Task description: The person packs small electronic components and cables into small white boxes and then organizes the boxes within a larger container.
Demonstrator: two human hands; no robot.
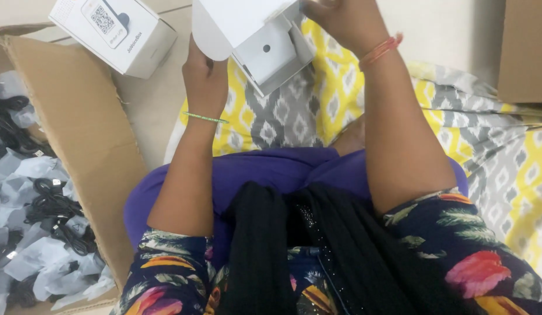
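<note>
Overhead, both hands meet on one open white carton point(256, 41) held up at twelve o'clock above the lap; the left hand point(204, 79) is closed round the carton's lower left side, just under its raised flap, thumb and fingers wrapped on the card; the right hand point(344, 20) sits on the carton's upper right corner, fingers curled over the edge, though its fingertips run out of view at the top, so how firmly it grips I cannot tell; the carton's long axis runs from about ten o'clock to four o'clock, its open mouth turned toward the person, and a white insert with a small dark spot point(266, 48) shows inside; both hands are touching it, one at each end of that axis; a second, closed white box point(113, 32) rests at ten o'clock, apart from the left hand; a brown cardboard box point(78, 134) with bagged black cables point(49, 210) lies at eight o'clock; a yellow and grey patterned cloth point(317, 99) spreads beneath.
</note>
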